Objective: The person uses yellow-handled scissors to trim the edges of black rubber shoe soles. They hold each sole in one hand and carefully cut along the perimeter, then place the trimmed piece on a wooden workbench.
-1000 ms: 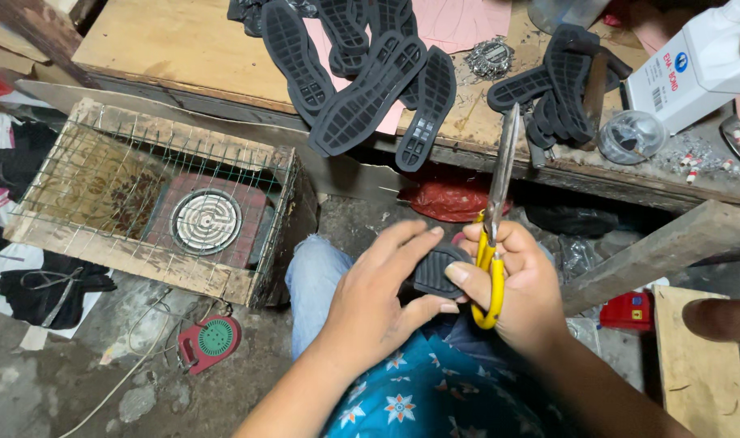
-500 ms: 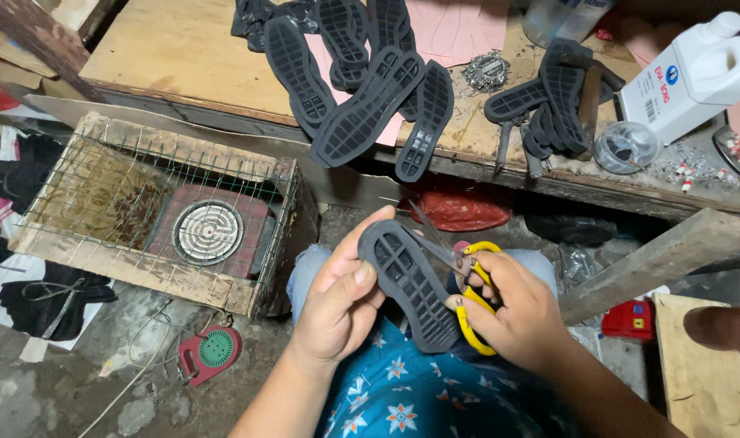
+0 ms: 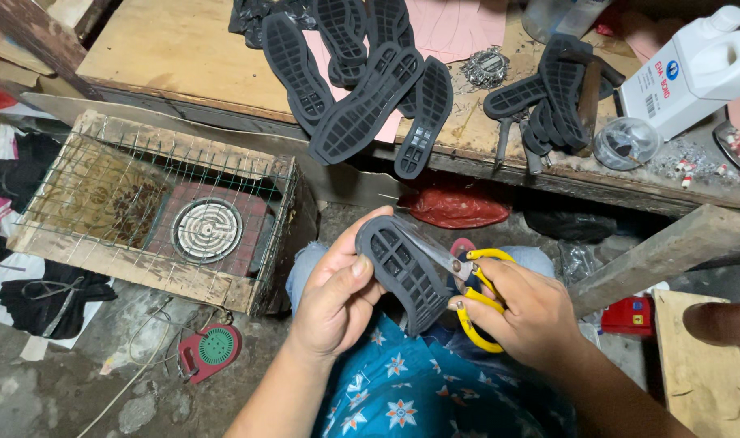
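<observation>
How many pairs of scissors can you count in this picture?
1: yellow-handled scissors in the right hand, blades against the black shoe sole held by the left hand. Others may lie hidden among the bench clutter.

Shoe soles (image 3: 362, 105) lie on the workbench (image 3: 167, 49); a wire-topped crate (image 3: 155, 207) sits below, left of the hands.

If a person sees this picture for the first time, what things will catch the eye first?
At centre, the left hand holds a black rubber shoe sole while the right hand works yellow-handled scissors along its edge. Above, more soles lie heaped on the wooden bench. At left sits a wire-mesh box over a round heater coil.
</observation>
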`<state>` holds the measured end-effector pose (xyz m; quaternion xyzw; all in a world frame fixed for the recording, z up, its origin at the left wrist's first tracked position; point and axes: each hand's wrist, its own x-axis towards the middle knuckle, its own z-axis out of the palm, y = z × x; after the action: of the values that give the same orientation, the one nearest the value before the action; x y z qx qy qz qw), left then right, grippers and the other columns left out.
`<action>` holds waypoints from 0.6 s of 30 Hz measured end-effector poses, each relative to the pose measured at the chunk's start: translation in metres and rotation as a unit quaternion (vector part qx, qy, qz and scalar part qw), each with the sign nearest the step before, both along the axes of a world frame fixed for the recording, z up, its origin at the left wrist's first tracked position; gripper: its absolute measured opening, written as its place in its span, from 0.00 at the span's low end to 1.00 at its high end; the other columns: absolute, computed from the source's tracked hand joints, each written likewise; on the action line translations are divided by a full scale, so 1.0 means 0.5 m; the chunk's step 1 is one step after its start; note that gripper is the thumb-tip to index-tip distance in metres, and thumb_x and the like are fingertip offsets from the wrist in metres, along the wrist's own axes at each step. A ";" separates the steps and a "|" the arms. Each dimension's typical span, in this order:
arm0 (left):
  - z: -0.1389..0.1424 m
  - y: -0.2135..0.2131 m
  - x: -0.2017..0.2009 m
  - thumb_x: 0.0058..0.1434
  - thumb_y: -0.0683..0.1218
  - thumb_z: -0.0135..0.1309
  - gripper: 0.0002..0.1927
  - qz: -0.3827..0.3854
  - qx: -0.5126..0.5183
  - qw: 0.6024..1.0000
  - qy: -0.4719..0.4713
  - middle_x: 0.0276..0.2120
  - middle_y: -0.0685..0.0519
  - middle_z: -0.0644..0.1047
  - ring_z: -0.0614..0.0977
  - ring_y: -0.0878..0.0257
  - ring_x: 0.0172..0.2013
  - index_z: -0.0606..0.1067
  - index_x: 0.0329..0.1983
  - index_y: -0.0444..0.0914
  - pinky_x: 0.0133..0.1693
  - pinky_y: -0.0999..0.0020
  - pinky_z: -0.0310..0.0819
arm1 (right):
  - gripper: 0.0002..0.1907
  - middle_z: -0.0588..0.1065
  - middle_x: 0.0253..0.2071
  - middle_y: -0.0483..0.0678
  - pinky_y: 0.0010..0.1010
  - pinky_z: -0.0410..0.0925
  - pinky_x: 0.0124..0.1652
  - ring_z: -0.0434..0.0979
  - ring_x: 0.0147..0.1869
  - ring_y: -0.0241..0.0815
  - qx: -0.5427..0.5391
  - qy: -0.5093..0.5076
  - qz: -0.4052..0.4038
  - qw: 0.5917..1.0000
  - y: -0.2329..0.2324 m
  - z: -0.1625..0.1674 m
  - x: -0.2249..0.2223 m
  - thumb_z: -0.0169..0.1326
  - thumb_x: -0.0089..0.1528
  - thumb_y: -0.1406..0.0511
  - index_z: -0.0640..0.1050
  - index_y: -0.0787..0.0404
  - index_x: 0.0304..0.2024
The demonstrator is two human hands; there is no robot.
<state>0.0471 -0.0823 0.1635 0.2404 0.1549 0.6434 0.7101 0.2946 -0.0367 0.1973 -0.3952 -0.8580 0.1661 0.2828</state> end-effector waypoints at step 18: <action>-0.005 0.005 -0.004 0.73 0.49 0.52 0.33 -0.027 0.006 1.000 -0.006 0.61 0.42 0.74 0.76 0.56 0.61 0.60 0.73 0.25 0.65 0.60 0.67 | 0.28 0.78 0.37 0.52 0.38 0.71 0.36 0.80 0.37 0.51 -0.038 -0.048 -0.032 0.998 0.011 0.004 0.005 0.68 0.49 0.56 0.77 0.62 0.47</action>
<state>0.0450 -0.0798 0.1608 0.2446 0.1401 0.6265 0.7267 0.2973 -0.0315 0.1990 -0.4408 -0.8505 0.1705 0.2310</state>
